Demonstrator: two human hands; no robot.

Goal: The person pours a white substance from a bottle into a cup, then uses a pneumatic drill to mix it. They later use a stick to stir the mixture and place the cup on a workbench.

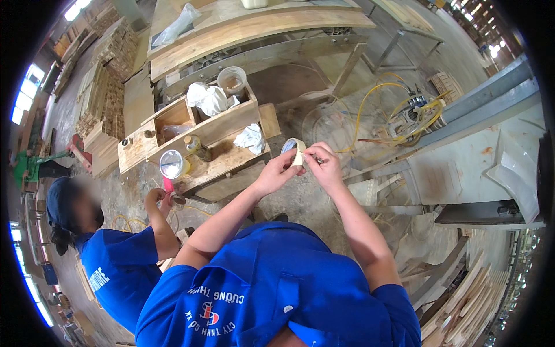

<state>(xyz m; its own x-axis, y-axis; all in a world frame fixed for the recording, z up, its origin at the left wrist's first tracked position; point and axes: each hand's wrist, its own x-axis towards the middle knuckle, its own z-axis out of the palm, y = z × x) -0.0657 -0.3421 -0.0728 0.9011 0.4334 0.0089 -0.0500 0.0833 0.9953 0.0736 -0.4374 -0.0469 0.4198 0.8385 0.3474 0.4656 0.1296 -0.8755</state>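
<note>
I hold a roll of beige masking tape (294,148) out in front of my chest, over the concrete floor. My left hand (276,173) grips the roll from below. My right hand (324,165) pinches at the roll's right edge, fingertips pressed together on the tape; the tape's loose end is too small to make out. Both my forearms rise from my blue shirt toward the roll.
A wooden compartment box (199,136) just ahead holds white rags (208,98), a brown bottle (198,148), a round tin (171,164) and a plastic cup (232,80). A co-worker in blue (118,266) crouches left. Yellow hoses (399,113) and a grey machine (480,156) lie right.
</note>
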